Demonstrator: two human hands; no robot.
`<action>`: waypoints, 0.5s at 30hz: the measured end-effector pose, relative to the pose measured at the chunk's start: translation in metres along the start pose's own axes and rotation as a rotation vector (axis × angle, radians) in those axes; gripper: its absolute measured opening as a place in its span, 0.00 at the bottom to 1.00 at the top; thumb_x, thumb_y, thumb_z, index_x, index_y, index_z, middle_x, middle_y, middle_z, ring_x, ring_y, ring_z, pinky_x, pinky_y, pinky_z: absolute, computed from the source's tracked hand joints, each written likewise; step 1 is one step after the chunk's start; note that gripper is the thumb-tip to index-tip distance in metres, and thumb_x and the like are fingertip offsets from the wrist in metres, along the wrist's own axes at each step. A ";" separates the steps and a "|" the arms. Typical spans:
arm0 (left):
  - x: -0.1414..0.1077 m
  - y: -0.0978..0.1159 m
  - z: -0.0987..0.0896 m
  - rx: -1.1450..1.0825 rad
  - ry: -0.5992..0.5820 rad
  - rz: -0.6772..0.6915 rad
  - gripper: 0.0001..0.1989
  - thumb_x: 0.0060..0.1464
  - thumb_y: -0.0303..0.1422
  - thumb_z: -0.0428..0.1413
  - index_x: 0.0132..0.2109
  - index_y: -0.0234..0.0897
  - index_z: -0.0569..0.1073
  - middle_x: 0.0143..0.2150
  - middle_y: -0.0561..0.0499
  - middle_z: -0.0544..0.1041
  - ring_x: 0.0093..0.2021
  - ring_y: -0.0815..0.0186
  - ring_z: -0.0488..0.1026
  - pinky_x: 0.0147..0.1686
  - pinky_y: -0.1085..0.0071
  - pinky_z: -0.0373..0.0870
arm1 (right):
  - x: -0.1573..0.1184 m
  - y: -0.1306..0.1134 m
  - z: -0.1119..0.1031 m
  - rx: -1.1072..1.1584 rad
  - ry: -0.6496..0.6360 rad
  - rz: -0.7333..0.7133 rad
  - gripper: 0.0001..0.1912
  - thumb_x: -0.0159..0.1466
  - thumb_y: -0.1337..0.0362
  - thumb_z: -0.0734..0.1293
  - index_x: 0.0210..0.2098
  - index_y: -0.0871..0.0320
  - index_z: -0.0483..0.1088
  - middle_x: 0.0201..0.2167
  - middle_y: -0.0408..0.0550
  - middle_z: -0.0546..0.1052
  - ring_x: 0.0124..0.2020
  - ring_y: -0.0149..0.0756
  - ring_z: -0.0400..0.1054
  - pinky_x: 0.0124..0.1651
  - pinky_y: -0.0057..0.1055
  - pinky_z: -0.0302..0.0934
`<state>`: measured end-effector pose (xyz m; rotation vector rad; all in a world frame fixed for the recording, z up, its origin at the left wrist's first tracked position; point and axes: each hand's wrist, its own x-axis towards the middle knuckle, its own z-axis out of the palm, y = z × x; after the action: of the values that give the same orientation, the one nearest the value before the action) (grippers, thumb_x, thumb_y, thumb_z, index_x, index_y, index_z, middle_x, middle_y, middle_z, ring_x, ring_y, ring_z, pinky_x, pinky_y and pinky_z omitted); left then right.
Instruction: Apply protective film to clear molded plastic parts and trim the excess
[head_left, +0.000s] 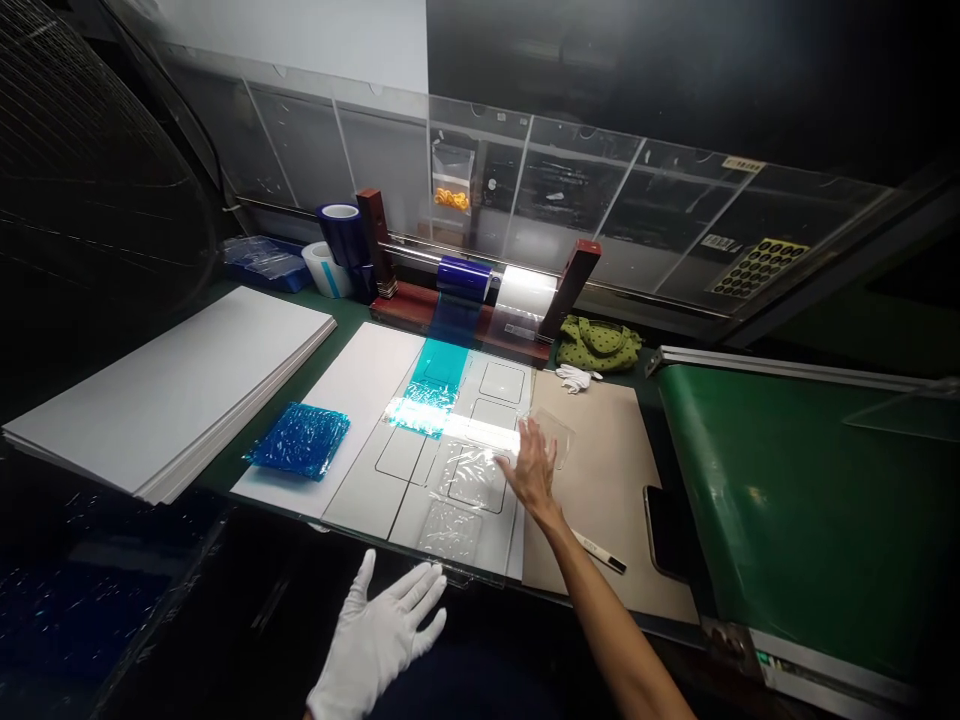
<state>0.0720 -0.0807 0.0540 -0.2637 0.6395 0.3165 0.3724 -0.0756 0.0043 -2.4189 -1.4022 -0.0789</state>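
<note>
The bare right hand (534, 470) is open, fingers spread, grasping nothing, low over the right part of a white template board (360, 480); its fingertips lie beside a wrinkled clear film sheet (469, 475), and a clear rectangular sheet (551, 435) sits just past them on brown kraft paper (600, 500); a second wrinkled film sheet (450, 530) lies nearer the desk's front edge; the white-gloved left hand (375, 640) is also open and empty, just short of that edge; teal film (431, 395) covers the board's far part; crumpled blue film (300, 440) lies on its left part; a stack of white boards (172, 390) sits at the desk's left end; a marker pen (600, 552) lies at the kraft paper's front, and a blue film roll (461, 277) sits on a holder along the far edge.
</note>
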 end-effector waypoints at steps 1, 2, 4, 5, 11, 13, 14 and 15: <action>0.000 -0.002 0.000 0.022 0.010 0.025 0.36 0.59 0.42 0.50 0.66 0.25 0.47 0.63 0.34 0.61 0.65 0.54 0.55 0.62 0.51 0.52 | 0.009 0.009 -0.003 0.033 0.015 0.115 0.32 0.64 0.57 0.61 0.63 0.64 0.50 0.61 0.65 0.59 0.62 0.50 0.51 0.61 0.51 0.46; -0.001 -0.004 0.001 0.039 0.025 0.046 0.36 0.59 0.41 0.50 0.66 0.25 0.47 0.62 0.34 0.62 0.64 0.54 0.55 0.62 0.51 0.52 | 0.020 0.018 -0.006 0.065 0.015 0.211 0.28 0.64 0.59 0.59 0.61 0.64 0.54 0.57 0.64 0.64 0.58 0.48 0.58 0.57 0.45 0.52; -0.002 -0.009 0.002 0.064 0.064 0.074 0.36 0.58 0.40 0.51 0.66 0.26 0.48 0.62 0.35 0.62 0.64 0.53 0.56 0.62 0.50 0.53 | 0.044 0.031 -0.007 0.114 -0.020 0.311 0.23 0.65 0.61 0.58 0.58 0.63 0.59 0.47 0.59 0.72 0.47 0.44 0.67 0.47 0.36 0.60; -0.003 -0.011 0.002 0.083 0.083 0.089 0.36 0.58 0.41 0.51 0.66 0.26 0.48 0.62 0.35 0.62 0.64 0.53 0.56 0.61 0.51 0.54 | 0.055 0.034 -0.007 0.128 -0.039 0.323 0.22 0.64 0.62 0.59 0.57 0.62 0.61 0.43 0.56 0.74 0.43 0.42 0.69 0.42 0.34 0.60; -0.014 -0.013 -0.006 0.466 -0.013 0.139 0.31 0.55 0.44 0.52 0.62 0.36 0.60 0.64 0.40 0.61 0.66 0.52 0.52 0.61 0.51 0.55 | 0.080 0.034 -0.015 0.216 -0.037 0.369 0.15 0.65 0.63 0.56 0.37 0.59 0.73 0.30 0.53 0.77 0.33 0.40 0.71 0.35 0.30 0.59; -0.017 -0.010 -0.008 0.524 -0.066 0.175 0.30 0.52 0.45 0.55 0.61 0.41 0.63 0.64 0.42 0.61 0.66 0.51 0.51 0.62 0.50 0.52 | 0.065 0.032 -0.032 0.268 0.008 0.356 0.17 0.66 0.62 0.55 0.35 0.60 0.74 0.30 0.53 0.77 0.34 0.40 0.72 0.38 0.31 0.60; -0.018 -0.009 -0.007 0.570 -0.066 0.206 0.33 0.50 0.46 0.56 0.61 0.41 0.62 0.65 0.42 0.60 0.66 0.50 0.50 0.62 0.50 0.50 | 0.054 0.029 -0.043 0.298 0.027 0.339 0.17 0.67 0.62 0.55 0.36 0.60 0.73 0.31 0.52 0.78 0.35 0.39 0.72 0.39 0.32 0.61; -0.018 -0.009 -0.004 0.662 -0.049 0.252 0.36 0.49 0.46 0.58 0.63 0.40 0.60 0.65 0.42 0.58 0.66 0.49 0.50 0.63 0.50 0.48 | 0.041 0.025 -0.056 0.324 0.040 0.315 0.17 0.67 0.61 0.54 0.37 0.59 0.73 0.31 0.51 0.78 0.35 0.38 0.72 0.40 0.32 0.62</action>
<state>0.0590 -0.0941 0.0632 0.4604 0.6960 0.3336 0.4217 -0.0704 0.0591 -2.3137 -0.9186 0.1636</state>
